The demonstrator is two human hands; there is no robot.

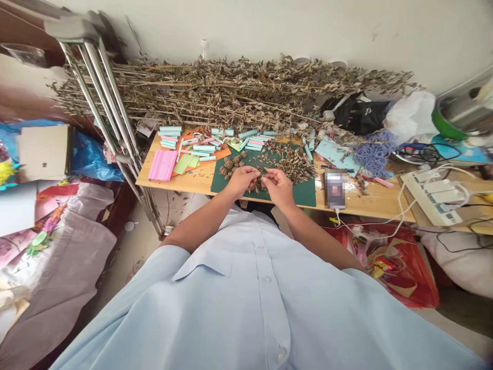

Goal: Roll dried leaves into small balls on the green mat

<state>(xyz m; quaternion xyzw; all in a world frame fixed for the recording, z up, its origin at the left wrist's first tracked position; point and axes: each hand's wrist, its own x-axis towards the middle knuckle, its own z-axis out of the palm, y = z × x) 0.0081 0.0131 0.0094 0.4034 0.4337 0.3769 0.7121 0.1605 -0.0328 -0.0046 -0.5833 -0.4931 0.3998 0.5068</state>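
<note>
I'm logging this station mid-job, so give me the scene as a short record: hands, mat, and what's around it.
Left hand: fingertips pinched, apparently on dried leaf, over the mat
Right hand: fingertips pinched close beside the left's
Mat: green, on a wooden table
On mat: brown clumps at left, loose dried leaves at right
Left of mat: pink paper
Right of mat: phone, white cable attached
Far side of table: long dried stalks
Unclear: exactly what the fingertips grip
</note>
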